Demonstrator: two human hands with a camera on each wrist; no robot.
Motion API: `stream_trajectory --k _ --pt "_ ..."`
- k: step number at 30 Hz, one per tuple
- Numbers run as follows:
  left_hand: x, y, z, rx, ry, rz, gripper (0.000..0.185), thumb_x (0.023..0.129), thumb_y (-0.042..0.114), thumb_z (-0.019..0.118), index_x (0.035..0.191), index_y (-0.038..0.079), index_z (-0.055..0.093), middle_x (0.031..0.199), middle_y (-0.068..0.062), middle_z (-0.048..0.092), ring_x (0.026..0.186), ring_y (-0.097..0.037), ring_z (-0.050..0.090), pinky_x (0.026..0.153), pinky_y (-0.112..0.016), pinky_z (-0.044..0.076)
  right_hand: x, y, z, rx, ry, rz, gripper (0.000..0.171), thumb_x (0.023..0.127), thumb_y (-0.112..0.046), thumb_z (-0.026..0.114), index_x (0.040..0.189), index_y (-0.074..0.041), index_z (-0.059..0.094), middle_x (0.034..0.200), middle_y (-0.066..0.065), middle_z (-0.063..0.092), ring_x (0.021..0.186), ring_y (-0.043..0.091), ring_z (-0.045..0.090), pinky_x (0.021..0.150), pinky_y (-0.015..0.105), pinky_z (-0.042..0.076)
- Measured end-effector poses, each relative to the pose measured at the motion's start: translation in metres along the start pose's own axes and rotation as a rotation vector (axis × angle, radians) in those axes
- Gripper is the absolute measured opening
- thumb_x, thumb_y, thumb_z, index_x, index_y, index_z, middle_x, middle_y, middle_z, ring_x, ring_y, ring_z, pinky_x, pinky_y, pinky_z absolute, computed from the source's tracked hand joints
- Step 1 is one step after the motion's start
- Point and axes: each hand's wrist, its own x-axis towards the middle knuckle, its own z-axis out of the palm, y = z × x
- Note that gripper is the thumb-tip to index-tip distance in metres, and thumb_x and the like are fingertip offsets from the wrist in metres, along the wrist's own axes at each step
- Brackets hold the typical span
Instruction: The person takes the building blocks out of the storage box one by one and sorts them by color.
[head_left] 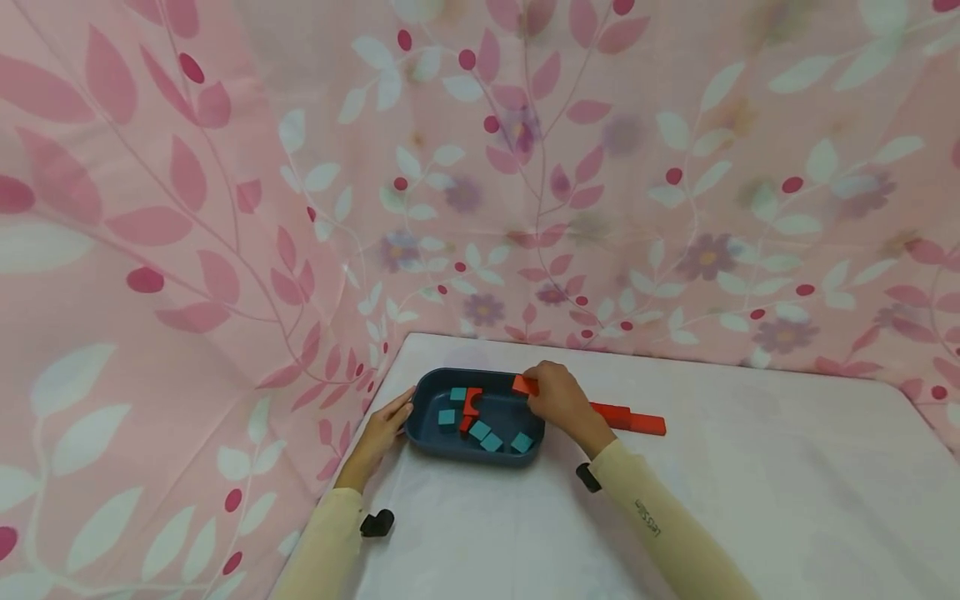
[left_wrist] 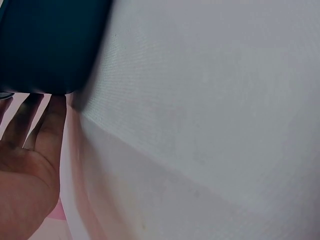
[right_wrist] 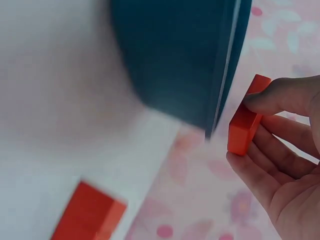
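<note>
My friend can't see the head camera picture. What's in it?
A person's right hand holds a red block by a blue tray with teal blocks and red ones inside. The left hand touches the tray's left end; more red blocks lie to the right.

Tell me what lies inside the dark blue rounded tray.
Visible: five teal square-faced blocks, a red arched block and a small red block. The right hand and the red rectangular block it holds hide the far right corner of the tray.

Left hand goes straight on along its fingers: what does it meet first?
Likely the dark blue tray, at its left end in the head view. The left hand seems to touch it there, though exact contact is hard to judge.
</note>
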Motion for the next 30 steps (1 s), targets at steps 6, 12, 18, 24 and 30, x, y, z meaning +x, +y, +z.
stream_trajectory --k 6,12,18,24,30 --pt "0.001 0.000 0.000 -0.016 -0.008 0.001 0.045 0.102 0.028 0.052 0.147 0.027 0.047 0.152 -0.010 0.039 0.132 -0.032 0.044 0.102 -0.051 0.039 -0.012 0.028 -0.028 -0.035 0.021 0.025 0.040 0.080 -0.008 0.077 0.119 -0.002 0.069 0.104 0.010 0.064 0.094 0.026 0.055 0.085 0.043 0.051" --pt "0.001 -0.002 -0.001 -0.015 -0.002 0.009 0.045 0.102 0.027 0.052 0.146 0.025 0.047 0.151 -0.010 0.040 0.130 -0.031 0.046 0.101 -0.050 0.041 -0.029 0.058 -0.049 -0.097 0.055 0.038 0.043 0.079 -0.008 0.074 0.120 0.002 0.067 0.107 0.015 0.064 0.093 0.030 0.055 0.085 0.047 0.050" --pt "0.002 -0.002 -0.001 0.000 0.000 0.022 0.044 0.102 0.028 0.052 0.146 0.025 0.048 0.152 -0.009 0.039 0.132 -0.028 0.044 0.102 -0.050 0.040 -0.046 0.090 -0.060 -0.114 0.074 0.073 0.039 0.075 -0.004 0.073 0.113 0.004 0.069 0.104 0.018 0.064 0.092 0.032 0.055 0.083 0.051 0.051" --pt "0.001 -0.001 -0.001 0.009 0.005 0.013 0.044 0.102 0.027 0.052 0.146 0.026 0.048 0.152 -0.008 0.040 0.132 -0.027 0.044 0.102 -0.049 0.040 -0.063 0.119 -0.065 -0.120 0.064 0.102 0.034 0.075 0.001 0.068 0.108 0.005 0.070 0.100 0.017 0.064 0.090 0.033 0.055 0.083 0.053 0.050" --pt "0.001 -0.001 -0.001 0.005 0.000 0.023 0.044 0.102 0.027 0.053 0.146 0.024 0.048 0.152 -0.009 0.039 0.132 -0.029 0.044 0.102 -0.050 0.039 -0.078 0.140 -0.076 -0.120 0.056 0.135 0.033 0.075 0.002 0.067 0.107 0.006 0.070 0.097 0.017 0.064 0.087 0.033 0.055 0.081 0.054 0.050"
